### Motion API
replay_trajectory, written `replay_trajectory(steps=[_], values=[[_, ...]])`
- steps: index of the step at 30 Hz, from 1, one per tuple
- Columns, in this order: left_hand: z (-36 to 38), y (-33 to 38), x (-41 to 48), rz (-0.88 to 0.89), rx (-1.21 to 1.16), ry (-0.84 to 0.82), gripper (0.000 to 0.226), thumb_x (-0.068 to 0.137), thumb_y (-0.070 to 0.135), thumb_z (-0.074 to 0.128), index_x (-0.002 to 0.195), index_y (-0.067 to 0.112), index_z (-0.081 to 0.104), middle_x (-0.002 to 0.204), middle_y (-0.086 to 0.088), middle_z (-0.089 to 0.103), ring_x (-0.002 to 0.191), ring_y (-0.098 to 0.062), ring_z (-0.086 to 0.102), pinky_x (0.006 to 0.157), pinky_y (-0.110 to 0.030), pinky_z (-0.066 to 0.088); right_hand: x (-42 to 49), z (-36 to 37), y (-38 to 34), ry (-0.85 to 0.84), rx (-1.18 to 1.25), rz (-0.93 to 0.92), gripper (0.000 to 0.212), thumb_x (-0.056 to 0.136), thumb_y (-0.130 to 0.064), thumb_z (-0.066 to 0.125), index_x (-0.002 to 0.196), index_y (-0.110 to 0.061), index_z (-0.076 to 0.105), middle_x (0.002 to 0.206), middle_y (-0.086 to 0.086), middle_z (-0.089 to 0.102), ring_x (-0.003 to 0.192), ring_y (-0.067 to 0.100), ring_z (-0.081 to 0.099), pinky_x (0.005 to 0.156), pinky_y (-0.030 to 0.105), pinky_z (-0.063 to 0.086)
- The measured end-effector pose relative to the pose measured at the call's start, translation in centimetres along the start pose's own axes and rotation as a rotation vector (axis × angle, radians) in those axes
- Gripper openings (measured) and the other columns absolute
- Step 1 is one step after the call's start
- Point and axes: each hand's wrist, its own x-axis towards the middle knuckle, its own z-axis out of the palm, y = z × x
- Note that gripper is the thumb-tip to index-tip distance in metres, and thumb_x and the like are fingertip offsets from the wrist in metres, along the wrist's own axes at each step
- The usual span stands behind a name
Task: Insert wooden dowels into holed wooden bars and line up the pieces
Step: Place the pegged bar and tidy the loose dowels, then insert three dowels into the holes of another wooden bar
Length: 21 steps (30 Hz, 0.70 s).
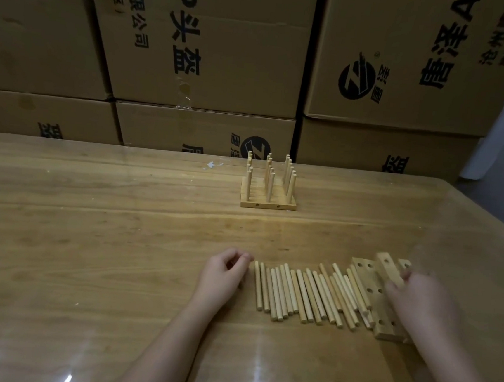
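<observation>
Resting beside the dowels (302, 292), left hand (225, 272) is lying loosely curled, holding nothing. Right hand (418, 296) is covering the bars (369, 280); blurred, grip cannot be told. Some dowels are leaning on the bars, so lifting one is likely scattering them. Finished pieces (268, 197) are standing farther back.

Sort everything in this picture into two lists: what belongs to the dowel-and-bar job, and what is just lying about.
Belongs to the job:
loose dowels
holed bars under the right hand
finished bars with upright dowels
left hand, beside the loose dowels

Just lying about:
cardboard boxes behind the table
white scrap on the table
</observation>
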Motion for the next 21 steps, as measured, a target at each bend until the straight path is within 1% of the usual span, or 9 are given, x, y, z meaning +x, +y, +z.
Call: replay_trajectory(steps=[2, 5, 7, 9, 12, 16, 18, 19, 21], values=[[-0.1, 0.1, -0.1, 0.026, -0.091, -0.011, 0.021, 0.092, 0.027, 0.056, 0.078, 0.032, 0.071, 0.065, 0.01, 0.066, 0.062, -0.006, 0.06, 0.059, -0.023, 0.049, -0.6, -1.0, -1.7, 0.004, 0.317, -0.025, 0.036, 0.086, -0.038, 0.058, 0.114, -0.015, 0.052, 0.083, -0.005, 0.055, 0.065, 0.011, 0.055, 0.047, 0.026, 0.041], [-0.2, 0.2, -0.3, 0.08, -0.189, -0.048, 0.023, 0.094, 0.025, 0.055, 0.08, 0.033, 0.071, 0.066, 0.009, 0.065, 0.058, -0.003, 0.056, 0.054, -0.015, 0.042, -2.2, -1.2, -6.0, -0.274, 0.783, -0.032, 0.04, 0.087, -0.036, 0.058, 0.124, -0.025, 0.048, 0.089, -0.008, 0.059, 0.075, 0.009, 0.061, 0.056, 0.025, 0.047], [-0.1, 0.6, -0.4, 0.081, -0.244, -0.111, 0.017, 0.094, 0.027, 0.056, 0.086, 0.027, 0.071, 0.068, 0.005, 0.067, 0.056, -0.006, 0.058, 0.051, -0.014, 0.043, -3.8, -0.1, -9.0, -0.491, 0.939, -0.026, 0.039, 0.088, -0.033, 0.056, 0.126, -0.025, 0.049, 0.096, -0.007, 0.063, 0.082, 0.009, 0.064, 0.064, 0.025, 0.052], [0.0, 1.0, -0.5, 0.075, -0.298, -0.167, 0.023, 0.089, 0.037, 0.054, 0.094, 0.019, 0.068, 0.068, 0.002, 0.067, 0.053, -0.008, 0.059, 0.048, -0.015, 0.041, -5.1, 1.3, -11.3, -0.602, 1.022, -0.02, 0.035, 0.09, -0.033, 0.054, 0.124, -0.027, 0.049, 0.098, -0.007, 0.065, 0.081, 0.007, 0.065, 0.063, 0.021, 0.051], [0.2, 1.3, -0.6, 0.056, -0.317, -0.229, 0.038, 0.085, 0.046, 0.047, 0.102, 0.017, 0.065, 0.068, 0.003, 0.066, 0.057, -0.01, 0.059, 0.052, -0.02, 0.044, -5.9, 3.3, -13.8, -0.642, 1.108, -0.008, 0.027, 0.091, -0.032, 0.054, 0.118, -0.027, 0.05, 0.094, -0.005, 0.065, 0.065, 0.001, 0.064, 0.051, 0.014, 0.045], [-0.2, 1.0, -0.5, 0.045, -0.284, -0.241, 0.039, 0.08, 0.048, 0.057, 0.109, 0.022, 0.065, 0.094, -0.004, 0.073, 0.081, -0.01, 0.065, 0.073, -0.025, 0.05, -6.2, 4.4, -15.2, -0.649, 1.212, 0.039, 0.028, 0.091, -0.026, 0.056, 0.117, -0.019, 0.05, 0.088, 0.007, 0.063, 0.054, 0.005, 0.059, 0.054, 0.019, 0.05], [-0.5, 1.0, -0.3, 0.033, -0.31, -0.22, 0.033, 0.079, 0.047, 0.059, 0.103, 0.026, 0.069, 0.09, 0.003, 0.073, 0.081, -0.007, 0.066, 0.07, -0.021, 0.05, -5.9, 4.2, -14.7, -0.656, 1.22, 0.005, 0.028, 0.093, -0.024, 0.053, 0.119, -0.018, 0.049, 0.093, 0.008, 0.063, 0.058, 0.006, 0.062, 0.056, 0.02, 0.052], [-0.7, 1.1, -0.2, 0.008, -0.347, -0.207, 0.028, 0.08, 0.046, 0.059, 0.098, 0.028, 0.071, 0.083, 0.004, 0.072, 0.074, -0.008, 0.066, 0.065, -0.02, 0.05, -5.9, 4.1, -14.2, -0.61, 1.141, -0.051, 0.028, 0.094, -0.024, 0.051, 0.121, -0.019, 0.048, 0.093, 0.004, 0.062, 0.062, 0.004, 0.062, 0.058, 0.02, 0.052], [-1.2, 1.3, 0.0, -0.078, -0.474, -0.149, 0.025, 0.08, 0.045, 0.059, 0.093, 0.028, 0.072, 0.07, 0.003, 0.068, 0.059, -0.009, 0.063, 0.052, -0.021, 0.05, -6.1, 4.5, -12.4, -0.364, 0.725, -0.313, 0.031, 0.095, -0.029, 0.047, 0.125, -0.023, 0.047, 0.097, -0.007, 0.057, 0.075, 0.001, 0.058, 0.065, 0.019, 0.048]])
